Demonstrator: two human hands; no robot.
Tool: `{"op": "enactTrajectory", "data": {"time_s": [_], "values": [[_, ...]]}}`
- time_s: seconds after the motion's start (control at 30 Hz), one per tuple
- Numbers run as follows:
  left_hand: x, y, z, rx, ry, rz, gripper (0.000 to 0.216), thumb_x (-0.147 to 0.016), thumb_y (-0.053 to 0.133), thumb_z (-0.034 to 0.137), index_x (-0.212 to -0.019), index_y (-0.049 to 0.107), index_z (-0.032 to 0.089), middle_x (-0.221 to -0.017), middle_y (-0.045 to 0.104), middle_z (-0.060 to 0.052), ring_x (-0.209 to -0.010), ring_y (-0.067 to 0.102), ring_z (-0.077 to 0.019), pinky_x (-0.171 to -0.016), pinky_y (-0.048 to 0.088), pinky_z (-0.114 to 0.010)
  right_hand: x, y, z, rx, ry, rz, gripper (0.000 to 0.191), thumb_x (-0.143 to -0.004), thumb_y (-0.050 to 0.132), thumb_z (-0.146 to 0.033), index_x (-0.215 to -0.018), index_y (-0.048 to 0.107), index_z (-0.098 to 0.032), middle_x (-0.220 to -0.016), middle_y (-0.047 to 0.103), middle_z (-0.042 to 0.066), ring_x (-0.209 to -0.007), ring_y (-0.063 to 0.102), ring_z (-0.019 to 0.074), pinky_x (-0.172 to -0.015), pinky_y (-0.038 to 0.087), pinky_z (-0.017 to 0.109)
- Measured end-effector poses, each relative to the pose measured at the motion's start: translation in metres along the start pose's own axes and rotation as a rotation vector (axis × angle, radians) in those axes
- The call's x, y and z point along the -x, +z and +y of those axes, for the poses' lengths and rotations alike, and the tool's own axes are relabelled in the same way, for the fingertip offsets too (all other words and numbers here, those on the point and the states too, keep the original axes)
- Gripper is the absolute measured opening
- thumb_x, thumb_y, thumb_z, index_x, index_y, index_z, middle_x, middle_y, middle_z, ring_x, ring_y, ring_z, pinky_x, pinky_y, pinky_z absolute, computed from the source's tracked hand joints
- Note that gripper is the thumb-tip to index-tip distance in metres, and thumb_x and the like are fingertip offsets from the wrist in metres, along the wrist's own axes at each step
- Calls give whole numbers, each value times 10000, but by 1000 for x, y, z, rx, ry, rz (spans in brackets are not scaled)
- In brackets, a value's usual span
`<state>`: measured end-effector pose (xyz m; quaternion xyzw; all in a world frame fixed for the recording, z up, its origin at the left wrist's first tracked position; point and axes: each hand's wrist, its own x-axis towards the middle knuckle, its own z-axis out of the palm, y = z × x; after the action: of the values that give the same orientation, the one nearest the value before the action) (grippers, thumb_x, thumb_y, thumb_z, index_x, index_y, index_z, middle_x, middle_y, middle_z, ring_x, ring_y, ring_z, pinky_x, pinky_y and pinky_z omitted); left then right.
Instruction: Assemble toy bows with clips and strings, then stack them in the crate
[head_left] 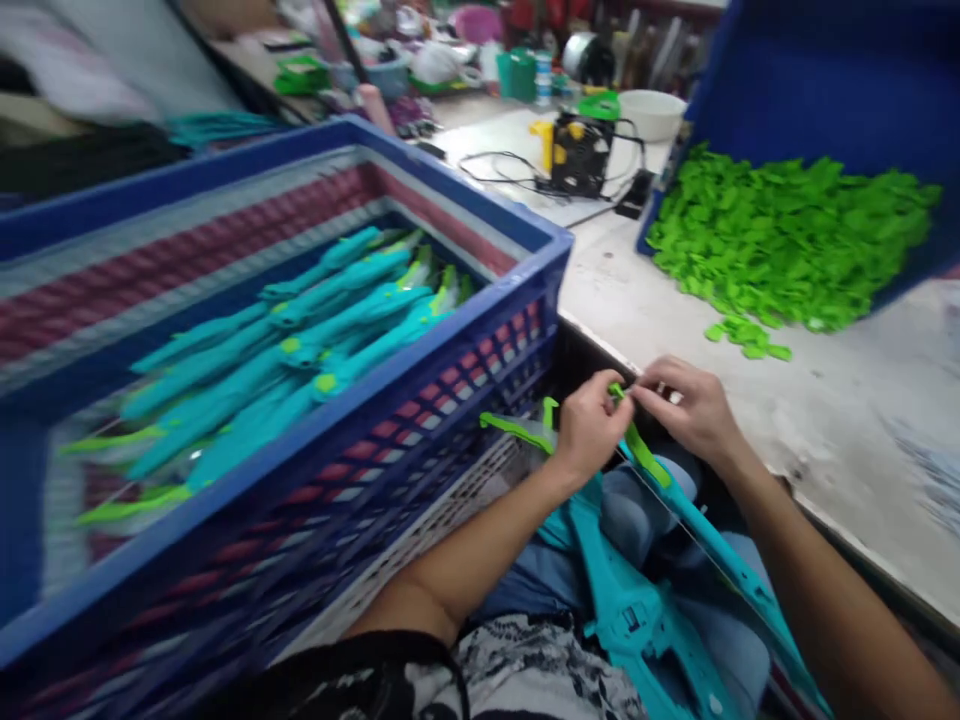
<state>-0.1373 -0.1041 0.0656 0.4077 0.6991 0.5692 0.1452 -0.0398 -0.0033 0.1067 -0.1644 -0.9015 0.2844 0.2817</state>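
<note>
A turquoise plastic piece with green ends [641, 610], shaped like a toy bow, lies across the lap. A thin pale string runs along its long right limb [720, 545]. My left hand [592, 425] is closed around the green tip [616, 391] of that limb. My right hand [686, 405] meets it there, thumb and forefinger pinched together; what they hold is too small to make out. Another green end [517, 430] sticks out to the left behind my left hand.
On the left, a blue crate [480, 310] holds several turquoise toy bows [300, 340]. At right, a tipped blue bin [795, 80] spills small green plastic parts [795, 235] onto the white table [847, 420]. Farther back stand a small black fan [581, 155] with cables and a white bowl [652, 115].
</note>
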Motion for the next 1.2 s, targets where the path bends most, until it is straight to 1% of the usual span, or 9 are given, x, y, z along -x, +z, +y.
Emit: {"op": "enactTrajectory", "data": {"time_s": [0.13,0.27,0.33,0.53,0.63,0.73,0.8,1.0,1.2], "values": [[-1,1,-6,-29,65,50,103,-789,599,200,-886,631,196,-896,617,-59,-874,578,-195,-810,458,-299,-15,-11,21,45,72,122,172,-753,600,-277,-605,598,-189,-610,574,-4,-591,525,123,-565,408,269],[4,4,-9,92,85,-31,199,-792,513,106,-877,658,214,-899,629,-47,-880,585,-177,-863,472,-306,-45,-41,45,92,324,748,136,-648,678,-239,-560,600,-171,-541,531,-11,-518,462,112,-540,368,306],[1,5,-7,165,62,-95,196,-781,521,106,-770,690,205,-881,633,-56,-880,586,-184,-885,470,-324,-46,-43,37,55,322,992,117,-639,707,-224,-593,615,-167,-552,528,-14,-513,468,115,-540,376,317],[-30,5,2,729,-433,-344,173,-818,584,237,-755,706,132,-834,689,-73,-892,633,-186,-873,490,-328,26,35,-28,-52,39,653,94,-796,677,-284,-770,641,-200,-861,621,44,-913,624,220,-864,499,446],[-37,-1,8,570,-376,-284,63,-757,653,169,-713,661,126,-821,680,-69,-865,624,-180,-864,487,-323,50,64,-29,-75,80,610,38,-824,658,-230,-807,648,-198,-909,610,47,-932,617,204,-836,508,397],[-35,-7,15,230,-92,-147,79,-751,610,93,-705,622,157,-836,670,-58,-921,613,-192,-915,465,-335,49,69,-17,-127,213,678,66,-841,643,-240,-802,650,-187,-846,617,32,-843,613,180,-772,504,345],[-31,-7,18,226,-33,-140,97,-785,560,96,-778,622,170,-806,670,-38,-854,632,-172,-852,493,-311,42,67,-13,-172,293,720,97,-846,641,-266,-799,650,-182,-808,622,22,-790,607,168,-739,498,323],[-30,3,17,607,-343,-299,70,-782,610,180,-773,634,115,-572,581,17,-476,529,-81,-440,429,-186,34,64,-19,-74,279,832,145,-852,651,-303,-801,668,-168,-798,636,34,-779,610,173,-718,488,315],[-38,-10,17,690,-438,-499,114,-723,705,188,-741,678,79,-555,619,-2,-483,568,-87,-460,461,-188,35,64,-17,7,206,873,147,-872,631,-288,-827,695,-164,-814,627,35,-788,617,157,-726,496,314]]}}
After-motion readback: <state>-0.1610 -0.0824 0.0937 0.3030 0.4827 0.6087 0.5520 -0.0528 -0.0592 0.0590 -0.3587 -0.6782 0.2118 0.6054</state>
